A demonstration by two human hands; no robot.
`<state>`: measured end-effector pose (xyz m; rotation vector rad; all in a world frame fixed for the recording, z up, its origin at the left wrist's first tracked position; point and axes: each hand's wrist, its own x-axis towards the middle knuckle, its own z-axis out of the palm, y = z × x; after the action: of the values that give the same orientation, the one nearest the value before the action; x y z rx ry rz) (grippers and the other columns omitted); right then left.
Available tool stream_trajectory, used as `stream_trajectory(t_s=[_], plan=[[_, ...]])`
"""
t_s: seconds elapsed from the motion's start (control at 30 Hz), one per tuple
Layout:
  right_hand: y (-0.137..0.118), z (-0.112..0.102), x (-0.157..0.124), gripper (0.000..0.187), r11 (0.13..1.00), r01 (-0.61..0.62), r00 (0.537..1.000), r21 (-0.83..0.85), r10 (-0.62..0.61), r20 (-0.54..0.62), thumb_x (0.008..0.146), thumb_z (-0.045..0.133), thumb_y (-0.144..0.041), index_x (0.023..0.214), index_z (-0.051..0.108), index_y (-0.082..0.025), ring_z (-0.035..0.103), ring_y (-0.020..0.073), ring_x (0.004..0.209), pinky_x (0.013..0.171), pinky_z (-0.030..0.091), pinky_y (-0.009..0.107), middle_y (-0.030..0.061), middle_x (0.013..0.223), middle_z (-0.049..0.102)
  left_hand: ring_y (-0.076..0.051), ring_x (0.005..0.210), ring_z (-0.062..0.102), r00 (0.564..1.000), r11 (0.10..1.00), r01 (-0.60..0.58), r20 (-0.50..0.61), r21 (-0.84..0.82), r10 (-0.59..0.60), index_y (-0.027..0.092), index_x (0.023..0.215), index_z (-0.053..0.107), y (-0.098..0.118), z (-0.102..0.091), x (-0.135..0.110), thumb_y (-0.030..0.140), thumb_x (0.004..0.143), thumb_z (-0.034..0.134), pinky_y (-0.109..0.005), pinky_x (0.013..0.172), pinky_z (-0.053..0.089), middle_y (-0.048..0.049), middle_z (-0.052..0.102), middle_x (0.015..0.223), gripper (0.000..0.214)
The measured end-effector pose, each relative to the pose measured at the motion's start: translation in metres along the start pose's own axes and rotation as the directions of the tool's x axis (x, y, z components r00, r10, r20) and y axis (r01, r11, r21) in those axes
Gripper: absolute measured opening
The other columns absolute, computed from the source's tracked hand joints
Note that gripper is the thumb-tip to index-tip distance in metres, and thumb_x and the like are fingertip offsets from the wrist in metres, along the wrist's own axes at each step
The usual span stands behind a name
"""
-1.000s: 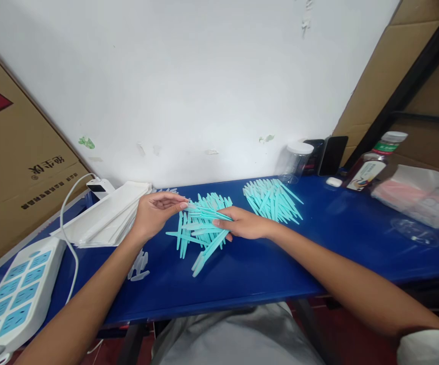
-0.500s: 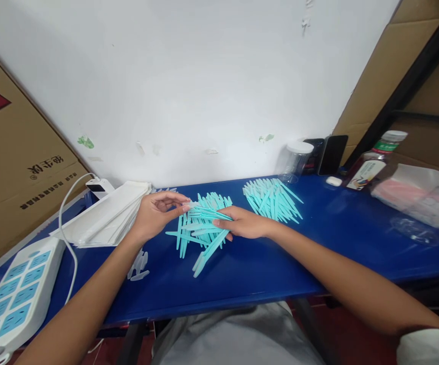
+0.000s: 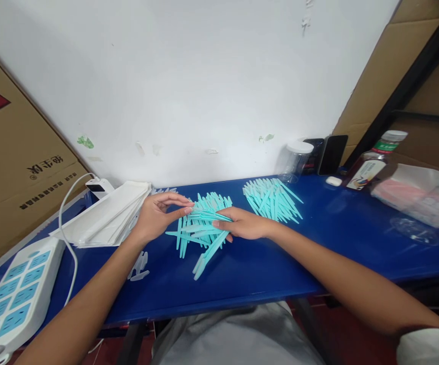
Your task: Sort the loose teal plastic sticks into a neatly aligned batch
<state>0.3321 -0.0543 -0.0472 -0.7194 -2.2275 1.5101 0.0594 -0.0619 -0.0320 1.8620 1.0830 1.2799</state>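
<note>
My right hand (image 3: 248, 223) is closed round a fanned bunch of teal eyebrow razors (image 3: 212, 251), several with translucent caps over the blade end. At the left tips of that bunch, my left hand (image 3: 156, 215) pinches with thumb and forefinger at a razor's clear cap, which the fingertips partly hide. Beneath both hands lies a loose pile of teal razors (image 3: 183, 243). A second pile of razors (image 3: 271, 200) rests farther right near the wall. Small clear caps (image 3: 140, 267) lie by my left forearm, and more sit behind my left hand.
White paper sleeves (image 3: 105, 218) lie on the blue table (image 3: 272, 268) at left, beside a power strip (image 3: 17, 289) and white cable. Toward the right stand a clear jar (image 3: 293, 162), a phone (image 3: 332, 154), a bottle (image 3: 375, 159) and a bag with pink contents (image 3: 409, 190).
My left hand has shifted slightly right, its fingertips closer over the razor tips. The lower razors in my right hand have tilted a little; otherwise the scene is the same.
</note>
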Motion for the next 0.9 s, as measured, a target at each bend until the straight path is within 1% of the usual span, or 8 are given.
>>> stream_trajectory(t_s=[0.23,0.4,0.5,0.57,0.6,0.67,0.77,0.9], plan=[[-0.006,0.004,-0.002,0.047,1.0,0.018,0.998,-0.007,-0.018,0.067,0.098,0.053,-0.063,0.084,0.05,-0.019,0.062,0.0134,0.064,0.064,0.045,0.026,-0.0032,0.073,0.05,-0.033,0.105,0.075,0.998,0.998,0.045,0.052,-0.032,-0.043,0.019,0.089,0.078,0.004,0.008,-0.005,0.038,0.073,0.09,-0.047,0.092,0.062,-0.012,0.081,0.098,0.028],[-0.006,0.003,-0.002,0.049,1.0,0.013,0.999,-0.026,-0.012,0.041,0.098,0.051,-0.066,0.082,0.047,-0.02,0.062,0.0141,0.065,0.064,0.045,0.026,-0.0029,0.073,0.05,-0.032,0.109,0.074,0.995,0.999,0.046,0.09,-0.022,-0.044,0.02,0.095,0.078,0.008,0.006,-0.003,0.042,0.079,0.084,-0.045,0.094,0.061,-0.0118,0.081,0.101,0.028],[-0.002,0.0,-0.001,0.049,0.999,0.007,0.999,-0.045,-0.009,-0.041,0.098,0.051,-0.067,0.082,0.046,-0.02,0.063,0.0157,0.065,0.065,0.045,0.027,-0.0035,0.069,0.05,-0.028,0.107,0.073,0.999,0.985,-0.021,0.044,0.169,0.014,0.02,0.103,0.078,0.004,-0.016,0.005,0.045,0.089,0.072,-0.042,0.096,0.057,-0.0105,0.079,0.11,0.029],[0.002,-0.002,-0.001,0.049,0.999,-0.013,0.992,-0.05,0.006,-0.128,0.098,0.05,-0.067,0.084,0.047,-0.02,0.062,0.0162,0.065,0.062,0.043,0.027,-0.0032,0.068,0.052,-0.028,0.103,0.071,0.996,0.879,-0.061,-0.035,0.472,0.087,0.022,0.101,0.08,-0.006,-0.04,0.012,0.046,0.088,0.071,-0.041,0.097,0.053,-0.0085,0.079,0.106,0.029],[0.004,-0.003,0.0,0.048,0.998,-0.027,0.985,-0.051,0.018,-0.171,0.098,0.049,-0.066,0.085,0.048,-0.02,0.061,0.0162,0.064,0.061,0.042,0.026,-0.0029,0.067,0.053,-0.029,0.1,0.07,0.995,0.79,-0.072,-0.011,0.609,0.099,0.023,0.098,0.081,-0.013,-0.054,0.015,0.047,0.086,0.072,-0.04,0.094,0.052,-0.008,0.079,0.1,0.029],[0.007,-0.005,0.001,0.047,0.997,-0.05,0.975,-0.06,0.036,-0.217,0.1,0.047,-0.065,0.088,0.051,-0.019,0.059,0.0159,0.062,0.058,0.04,0.026,-0.0021,0.065,0.056,-0.027,0.082,0.068,0.994,0.658,-0.068,0.108,0.75,-0.02,0.023,0.085,0.081,-0.028,-0.082,0.02,0.048,0.082,0.072,-0.036,0.077,0.052,-0.0061,0.076,0.081,0.027],[0.008,-0.006,0.002,0.046,0.995,-0.048,0.974,-0.086,0.028,-0.226,0.101,0.046,-0.062,0.088,0.053,-0.019,0.057,0.0158,0.06,0.059,0.041,0.026,-0.0015,0.063,0.058,-0.023,0.07,0.065,0.952,0.652,-0.005,0.203,0.758,-0.23,0.025,0.085,0.081,-0.045,-0.113,0.021,0.051,0.077,0.073,-0.031,0.065,0.048,-0.004,0.073,0.074,0.029],[0.008,-0.004,0.003,0.042,0.995,-0.034,0.975,-0.094,0.012,-0.222,0.101,0.048,-0.058,0.085,0.051,-0.019,0.06,0.0165,0.063,0.063,0.043,0.027,-0.0029,0.063,0.056,-0.026,0.081,0.069,0.874,0.669,0.057,0.287,0.741,-0.393,0.028,0.091,0.082,-0.055,-0.127,0.017,0.054,0.067,0.081,-0.031,0.069,0.05,-0.0043,0.077,0.086,0.036]])
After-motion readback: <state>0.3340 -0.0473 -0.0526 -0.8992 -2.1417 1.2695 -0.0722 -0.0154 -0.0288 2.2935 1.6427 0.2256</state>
